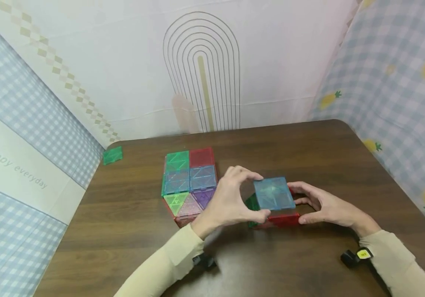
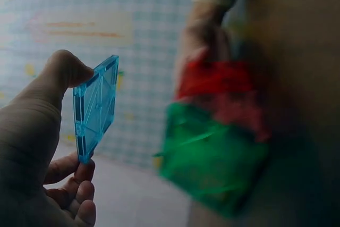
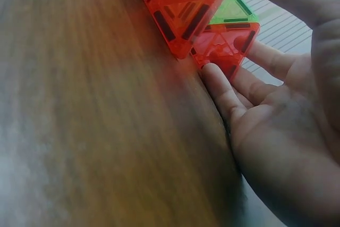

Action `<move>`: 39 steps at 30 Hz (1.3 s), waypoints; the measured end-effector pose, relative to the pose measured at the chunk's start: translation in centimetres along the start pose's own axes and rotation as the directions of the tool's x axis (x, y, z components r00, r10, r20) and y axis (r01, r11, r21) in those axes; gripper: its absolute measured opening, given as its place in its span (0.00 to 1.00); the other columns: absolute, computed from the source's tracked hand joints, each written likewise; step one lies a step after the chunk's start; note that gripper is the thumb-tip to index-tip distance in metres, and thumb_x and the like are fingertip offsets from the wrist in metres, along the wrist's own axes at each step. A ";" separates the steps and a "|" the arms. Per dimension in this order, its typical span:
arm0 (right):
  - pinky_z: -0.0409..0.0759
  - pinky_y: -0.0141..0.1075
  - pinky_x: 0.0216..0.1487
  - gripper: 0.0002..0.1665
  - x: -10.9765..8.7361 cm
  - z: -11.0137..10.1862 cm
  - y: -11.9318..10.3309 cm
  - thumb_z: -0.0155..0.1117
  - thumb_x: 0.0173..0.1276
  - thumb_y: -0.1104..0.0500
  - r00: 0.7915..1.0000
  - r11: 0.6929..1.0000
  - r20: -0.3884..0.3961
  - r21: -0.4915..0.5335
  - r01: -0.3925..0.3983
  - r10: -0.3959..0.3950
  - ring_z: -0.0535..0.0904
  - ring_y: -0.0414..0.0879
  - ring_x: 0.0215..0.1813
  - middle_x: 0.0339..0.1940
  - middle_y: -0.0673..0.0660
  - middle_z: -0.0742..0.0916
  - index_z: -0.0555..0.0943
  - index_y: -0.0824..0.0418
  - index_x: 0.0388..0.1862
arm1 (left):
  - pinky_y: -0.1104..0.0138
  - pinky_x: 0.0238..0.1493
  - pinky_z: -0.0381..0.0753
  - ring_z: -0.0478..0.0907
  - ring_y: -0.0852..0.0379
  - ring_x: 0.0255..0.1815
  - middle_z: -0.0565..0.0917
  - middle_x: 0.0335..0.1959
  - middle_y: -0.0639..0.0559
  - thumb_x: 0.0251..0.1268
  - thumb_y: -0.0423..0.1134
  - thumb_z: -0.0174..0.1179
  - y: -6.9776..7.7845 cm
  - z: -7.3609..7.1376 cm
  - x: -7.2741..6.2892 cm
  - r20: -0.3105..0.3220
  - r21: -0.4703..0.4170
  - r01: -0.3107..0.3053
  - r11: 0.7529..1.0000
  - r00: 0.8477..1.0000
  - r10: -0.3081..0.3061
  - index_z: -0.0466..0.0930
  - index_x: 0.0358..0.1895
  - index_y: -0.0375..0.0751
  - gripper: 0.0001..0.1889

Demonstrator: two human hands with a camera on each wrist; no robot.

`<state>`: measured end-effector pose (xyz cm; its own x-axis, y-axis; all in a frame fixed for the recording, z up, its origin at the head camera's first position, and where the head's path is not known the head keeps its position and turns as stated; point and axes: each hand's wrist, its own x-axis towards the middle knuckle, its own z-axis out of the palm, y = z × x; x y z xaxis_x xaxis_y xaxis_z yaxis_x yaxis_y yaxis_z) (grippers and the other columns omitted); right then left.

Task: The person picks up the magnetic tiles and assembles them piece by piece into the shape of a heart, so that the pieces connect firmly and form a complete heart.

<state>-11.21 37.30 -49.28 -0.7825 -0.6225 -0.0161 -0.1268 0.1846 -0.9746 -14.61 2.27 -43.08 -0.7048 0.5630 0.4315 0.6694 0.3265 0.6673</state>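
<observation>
My left hand [image 1: 227, 202] pinches a clear blue square magnetic tile [image 1: 274, 193] by opposite edges, thumb on one and fingers on the other. In the left wrist view, the blue tile [image 2: 98, 110] is seen nearly edge-on, apart from the blurred tiles beyond it. Below it in the head view stand upright tiles: a green one [image 2: 212, 158] on the left, red ones [image 1: 284, 220] at front and back. My right hand [image 1: 325, 206] grips these from the right side, thumb at the front red tile, fingertips on the rear red tile [image 3: 223, 46].
Left of the hands stands a block of joined tiles [image 1: 177, 181], with green, red, blue, purple and pink pieces on top. A loose green tile [image 1: 112, 155] lies at the far left corner of the brown wooden table [image 1: 131, 255]. Cloth [image 1: 131, 62] hangs behind the table.
</observation>
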 end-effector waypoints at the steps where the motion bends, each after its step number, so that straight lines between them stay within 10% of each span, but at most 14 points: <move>1: 0.88 0.42 0.64 0.50 0.1 0.0 -0.1 0.69 0.78 0.72 1.000 1.000 -0.002 0.010 -0.007 0.007 0.77 0.42 0.76 0.84 0.56 0.67 0.56 0.62 0.91 | 0.58 0.58 0.82 0.76 0.53 0.60 0.83 0.53 0.59 0.43 0.58 0.87 -0.1 0.7 0.0 0.013 0.003 0.007 1.000 1.000 -0.007 0.87 0.62 0.50 0.39; 10: 0.88 0.41 0.65 0.49 0.7 0.2 0.0 0.70 0.78 0.71 1.000 1.000 -0.001 0.007 -0.021 0.021 0.79 0.48 0.74 0.84 0.66 0.66 0.58 0.58 0.91 | 0.58 0.63 0.74 0.71 0.56 0.59 0.81 0.54 0.58 0.43 0.63 0.85 -1.5 3.8 -0.3 0.040 0.145 0.085 0.986 0.995 -0.092 0.87 0.61 0.53 0.39; 23: 0.87 0.40 0.66 0.50 0.4 0.0 0.0 0.70 0.78 0.70 0.999 0.999 -0.006 -0.006 -0.032 0.032 0.79 0.50 0.74 0.85 0.63 0.66 0.59 0.54 0.91 | 0.53 0.69 0.75 0.70 0.53 0.65 0.79 0.63 0.53 0.50 0.68 0.80 -1.1 3.7 -0.6 0.131 0.214 0.096 0.972 0.983 -0.126 0.81 0.71 0.51 0.45; 32: 0.86 0.39 0.67 0.51 0.1 0.0 -0.4 0.70 0.78 0.71 1.000 1.000 -0.011 -0.012 -0.021 0.021 0.79 0.51 0.74 0.87 0.62 0.66 0.58 0.54 0.92 | 0.51 0.74 0.73 0.70 0.53 0.74 0.79 0.73 0.53 0.45 0.62 0.87 1.3 -2.8 0.9 -0.102 0.105 -0.007 0.994 0.995 0.018 0.75 0.77 0.47 0.53; 39: 0.80 0.33 0.71 0.50 0.0 0.0 -0.2 0.68 0.79 0.71 1.000 1.000 -0.016 -0.021 -0.007 0.007 0.76 0.48 0.76 0.87 0.61 0.67 0.58 0.56 0.92 | 0.49 0.77 0.70 0.73 0.49 0.75 0.81 0.73 0.47 0.47 0.59 0.86 -1.0 -11.2 1.1 -0.398 0.176 -0.014 0.984 0.914 0.084 0.77 0.77 0.39 0.53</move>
<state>-11.15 37.31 -49.07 -0.7932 -0.6087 -0.0191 -0.1338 0.2048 -0.9696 -18.70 -5.91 -36.42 -0.6814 0.2395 0.6916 0.7097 0.4472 0.5443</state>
